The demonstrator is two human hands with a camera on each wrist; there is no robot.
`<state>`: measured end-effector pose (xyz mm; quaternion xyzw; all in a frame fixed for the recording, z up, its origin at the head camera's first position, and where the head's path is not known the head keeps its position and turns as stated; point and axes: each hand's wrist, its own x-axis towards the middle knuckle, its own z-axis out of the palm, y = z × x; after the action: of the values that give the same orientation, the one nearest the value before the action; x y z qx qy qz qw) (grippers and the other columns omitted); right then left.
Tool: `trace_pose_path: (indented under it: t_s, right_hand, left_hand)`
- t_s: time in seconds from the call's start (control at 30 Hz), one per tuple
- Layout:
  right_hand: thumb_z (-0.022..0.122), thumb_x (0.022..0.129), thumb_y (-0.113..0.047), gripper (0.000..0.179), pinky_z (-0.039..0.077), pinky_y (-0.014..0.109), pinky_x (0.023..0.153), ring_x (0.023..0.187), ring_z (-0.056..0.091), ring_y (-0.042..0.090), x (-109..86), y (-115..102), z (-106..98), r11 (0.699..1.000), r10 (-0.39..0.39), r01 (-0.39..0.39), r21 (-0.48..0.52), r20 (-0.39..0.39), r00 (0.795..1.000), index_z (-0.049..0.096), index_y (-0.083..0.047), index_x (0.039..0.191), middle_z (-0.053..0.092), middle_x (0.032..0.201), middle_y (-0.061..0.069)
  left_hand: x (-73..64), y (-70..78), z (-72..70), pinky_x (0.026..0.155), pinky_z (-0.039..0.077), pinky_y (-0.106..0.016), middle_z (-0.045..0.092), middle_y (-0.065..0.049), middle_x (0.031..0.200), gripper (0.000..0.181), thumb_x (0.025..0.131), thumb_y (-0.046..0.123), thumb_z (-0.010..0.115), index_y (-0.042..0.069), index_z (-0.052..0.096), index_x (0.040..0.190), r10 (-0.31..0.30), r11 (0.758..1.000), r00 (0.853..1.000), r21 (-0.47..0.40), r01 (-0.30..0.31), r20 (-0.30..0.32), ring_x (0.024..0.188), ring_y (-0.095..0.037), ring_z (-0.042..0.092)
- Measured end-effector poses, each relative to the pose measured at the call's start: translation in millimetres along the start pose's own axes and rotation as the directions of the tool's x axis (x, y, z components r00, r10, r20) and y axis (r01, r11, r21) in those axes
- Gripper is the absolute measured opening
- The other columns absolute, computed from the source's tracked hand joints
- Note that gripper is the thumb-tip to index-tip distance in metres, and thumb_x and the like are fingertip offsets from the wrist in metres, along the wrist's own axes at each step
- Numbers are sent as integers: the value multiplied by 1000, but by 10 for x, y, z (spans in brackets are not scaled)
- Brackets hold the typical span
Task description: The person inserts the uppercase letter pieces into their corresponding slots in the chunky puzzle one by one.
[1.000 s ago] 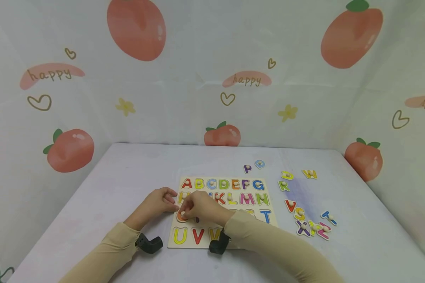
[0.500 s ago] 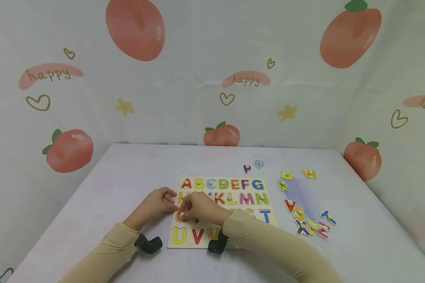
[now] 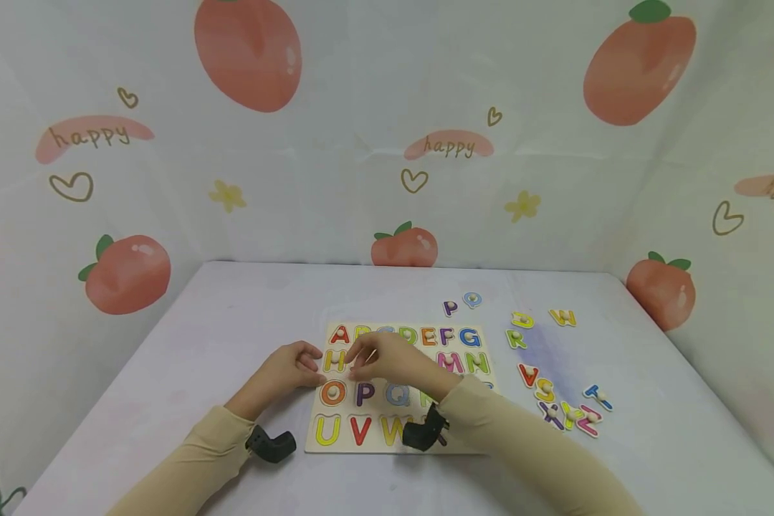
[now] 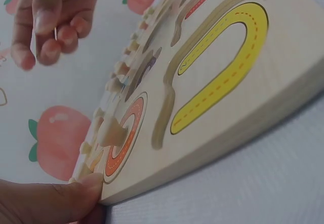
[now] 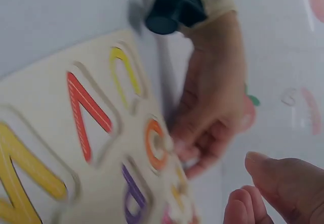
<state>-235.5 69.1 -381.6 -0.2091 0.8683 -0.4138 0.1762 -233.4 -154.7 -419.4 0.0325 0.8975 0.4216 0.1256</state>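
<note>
A wooden alphabet puzzle board (image 3: 369,444) lies on the table. Knobbed letters fill most visible slots in its upper two rows. The orange letter O (image 3: 332,393) sits in its slot at the left of the third row, its knob visible in the left wrist view. My left hand (image 3: 292,373) rests at the board's left edge, thumb (image 4: 83,191) touching it beside the O. My right hand (image 3: 393,362) hovers over the board, thumb and fingers apart with nothing seen between them. It hides part of the second row. The slots for P (image 3: 364,393) and U (image 3: 327,431) show no knobs.
Loose letters lie right of the board, among them R (image 3: 516,339), V (image 3: 528,374), S (image 3: 545,389), T (image 3: 598,397) and W (image 3: 564,317). Letters P (image 3: 450,308) and Q (image 3: 472,299) lie behind it. A fruit-printed cloth (image 3: 309,179) rises behind the table.
My right hand has let go of the letter O's knob and moved up and to the right. The O stays in its slot, now uncovered. My left hand has not moved.
</note>
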Motion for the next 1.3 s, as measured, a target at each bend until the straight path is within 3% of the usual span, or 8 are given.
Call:
trace_pose_path:
  t_s: [0.23,0.4,0.53,0.7,0.77,0.97,1.1,1.3]
  right_hand:
    - [74,85,-16,23,53,36,74,79,64,18,-200,210,-526,995,17,-6,100,-113,993,68,-6,105,64,85,3]
    - [71,87,-16,28,54,41,81,85,65,24,-345,450,-905,989,32,-4,151,-183,983,65,-1,110,63,90,7]
    - [69,89,-15,33,55,33,82,86,65,20,-437,678,-1210,983,55,-10,181,-245,968,61,4,116,63,93,8]
    - [66,92,-16,43,52,20,80,86,63,8,-558,932,-1523,969,152,-79,233,-312,938,54,7,126,61,100,8]
    - [64,93,-19,45,52,19,80,91,63,12,-613,1035,-1615,966,191,-116,230,-337,922,52,6,128,61,106,11]
    - [64,93,-24,49,52,22,84,107,61,27,-677,1334,-1722,959,247,-176,221,-353,902,50,4,132,60,115,13]
    - [65,93,-24,49,52,23,84,110,59,31,-572,1448,-1674,969,219,-163,186,-332,918,51,3,131,59,114,13]
    - [65,92,-24,42,51,37,89,101,62,28,-273,1446,-1566,985,171,-153,81,-307,936,58,0,127,61,112,16]
  left_hand:
    - [9,14,25,66,45,-26,60,-7,87,47,74,10,81,-3,59,114,-23,1000,1000,-14,23,-1,75,-15,56]
    - [-3,14,18,65,45,-27,60,-7,87,48,73,10,81,-4,59,113,-7,1000,1000,-14,7,-2,75,-15,55]
    - [9,-2,15,65,45,-27,60,-7,88,48,74,10,81,-3,59,113,-6,1000,1000,-6,6,-2,75,-15,56]
    - [20,-9,19,66,45,-26,61,-6,87,47,74,11,81,-2,60,113,-21,1000,1000,0,21,-10,74,-15,56]
    - [22,-11,23,66,45,-26,61,-6,86,47,73,11,81,-2,60,113,-29,1000,999,-2,29,-14,74,-15,56]
    - [9,-9,13,67,45,-27,60,-6,87,46,74,11,81,-2,60,113,-25,1000,1000,3,25,-11,75,-15,56]
    - [5,-4,7,67,45,-27,60,-6,87,46,74,11,81,-2,60,113,-29,1000,1000,5,29,-11,76,-16,56]
    - [29,-33,24,67,45,-27,61,-6,88,46,74,11,81,-1,60,114,-38,999,999,3,38,-13,76,-15,56]
